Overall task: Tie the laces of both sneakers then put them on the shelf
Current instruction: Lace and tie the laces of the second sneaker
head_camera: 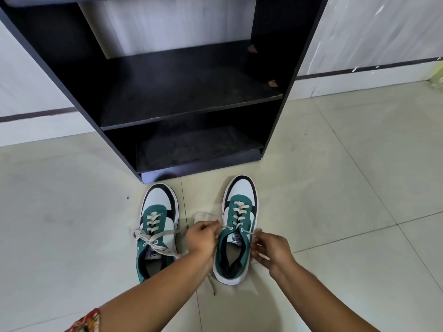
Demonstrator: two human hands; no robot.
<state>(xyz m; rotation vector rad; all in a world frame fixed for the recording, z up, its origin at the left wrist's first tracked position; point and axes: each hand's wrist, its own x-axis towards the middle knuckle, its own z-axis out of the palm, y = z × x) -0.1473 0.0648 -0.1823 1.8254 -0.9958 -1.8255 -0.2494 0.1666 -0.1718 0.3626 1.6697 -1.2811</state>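
Two green, white and black sneakers stand on the tiled floor, toes toward a dark shelf unit (191, 111). The left sneaker (157, 226) has its white laces crossed in a knot, the ends trailing to both sides. At the right sneaker (237, 226), my left hand (203, 236) pinches one lace end on the shoe's left side, and my right hand (271, 248) pinches the other end on its right side. Both laces run taut from the top eyelets. A loop of lace (203, 215) lies blurred above my left hand.
The shelf unit has two open dark boards, the middle one (191, 92) and a lower one (199, 147), both bare. Pale floor tiles (335, 188) spread around the shoes. White wall panels stand behind the shelf.
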